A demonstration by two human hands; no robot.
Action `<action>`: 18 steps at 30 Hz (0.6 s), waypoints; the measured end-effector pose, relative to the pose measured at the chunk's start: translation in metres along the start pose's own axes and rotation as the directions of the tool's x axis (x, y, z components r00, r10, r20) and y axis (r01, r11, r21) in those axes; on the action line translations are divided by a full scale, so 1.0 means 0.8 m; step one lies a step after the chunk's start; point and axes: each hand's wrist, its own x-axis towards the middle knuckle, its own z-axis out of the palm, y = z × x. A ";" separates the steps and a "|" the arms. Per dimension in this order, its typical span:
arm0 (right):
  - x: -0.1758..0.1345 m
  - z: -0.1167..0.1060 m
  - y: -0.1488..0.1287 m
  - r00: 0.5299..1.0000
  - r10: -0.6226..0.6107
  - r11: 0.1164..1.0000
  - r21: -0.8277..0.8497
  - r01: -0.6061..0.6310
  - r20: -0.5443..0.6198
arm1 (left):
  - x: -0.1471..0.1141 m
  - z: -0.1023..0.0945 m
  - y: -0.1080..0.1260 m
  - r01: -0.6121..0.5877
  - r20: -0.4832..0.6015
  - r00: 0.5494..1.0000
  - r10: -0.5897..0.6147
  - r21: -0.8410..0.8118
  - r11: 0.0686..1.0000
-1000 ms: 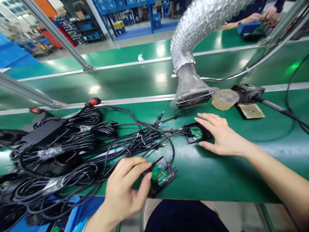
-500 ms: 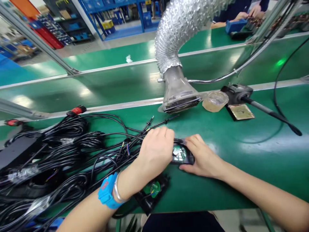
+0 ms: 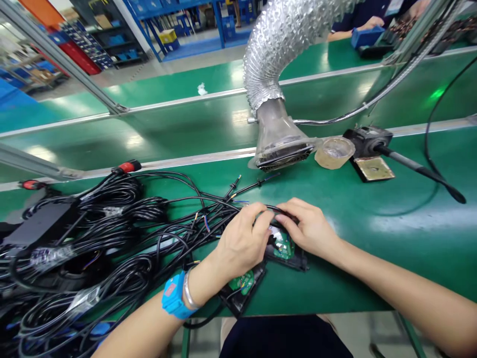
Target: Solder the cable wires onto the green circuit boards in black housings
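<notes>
A black housing with a green circuit board (image 3: 283,247) lies on the bench in front of me, its open face up. My right hand (image 3: 311,226) is closed at its upper edge, thumb and fingers pinching a black cable (image 3: 271,208). On the other side, my left hand (image 3: 246,237) has its fingers curled down over the same cable and the housing's left end; the fingertips are partly hidden. Under my left wrist lies a second black housing (image 3: 238,303), with a green board and thin wires inside.
Bundled black cables (image 3: 122,238) with stripped ends fill the left side. A fume extraction hood (image 3: 278,134) hangs beyond my hands. Back right are a roll of tape (image 3: 334,152) and a soldering iron (image 3: 410,166) in its stand. A co-worker's hand (image 3: 373,22) shows across the bench.
My right hand has moved from the housing's right end up to the cable at its top edge. The housing now rests lower, with more of its board showing. My left fingers have shifted slightly.
</notes>
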 end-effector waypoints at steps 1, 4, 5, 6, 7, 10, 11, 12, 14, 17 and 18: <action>0.004 0.002 0.001 1.000 0.014 1.000 0.012 -0.014 -0.016 | -0.006 -0.003 0.001 0.006 0.088 0.996 -0.007 0.015 1.000; 0.020 0.009 0.008 0.995 0.069 0.996 0.053 -0.065 -0.073 | -0.015 -0.009 0.001 0.015 0.318 0.947 -0.040 0.082 0.996; 0.024 0.011 0.010 0.994 0.076 0.995 0.065 -0.071 -0.081 | -0.015 -0.009 0.000 0.038 0.340 0.938 -0.072 0.107 0.994; 0.027 0.012 0.013 0.994 0.080 0.994 0.075 -0.074 -0.080 | -0.014 -0.008 0.000 0.065 0.340 0.935 -0.104 0.122 0.990; 0.029 0.012 0.015 0.995 0.070 0.995 0.077 -0.065 -0.072 | -0.012 -0.005 -0.001 0.085 0.331 0.935 -0.124 0.129 0.988; 0.024 0.002 0.017 0.989 -0.077 0.997 -0.012 0.076 -0.125 | -0.003 0.007 -0.002 0.060 0.297 0.950 -0.093 0.117 0.991; 0.019 -0.003 0.018 0.974 -0.160 0.986 -0.062 0.152 -0.159 | 0.000 0.011 -0.002 0.035 0.288 0.955 -0.065 0.109 0.993; 0.013 -0.008 0.018 0.956 -0.244 0.968 -0.100 0.230 -0.165 | 0.003 0.014 -0.003 0.016 0.282 0.958 -0.044 0.100 0.995; 0.002 -0.015 0.021 0.938 -0.343 0.937 -0.089 0.338 -0.055 | 0.007 0.018 -0.001 0.005 0.283 0.959 -0.029 0.088 0.996; -0.011 -0.015 0.027 0.940 -0.298 0.953 -0.009 0.303 0.164 | 0.014 0.016 0.009 0.029 0.293 0.954 -0.065 0.123 0.992; -0.014 -0.012 0.029 0.951 -0.256 0.964 -0.022 0.264 0.175 | 0.016 0.013 0.014 0.039 0.296 0.952 -0.081 0.147 0.988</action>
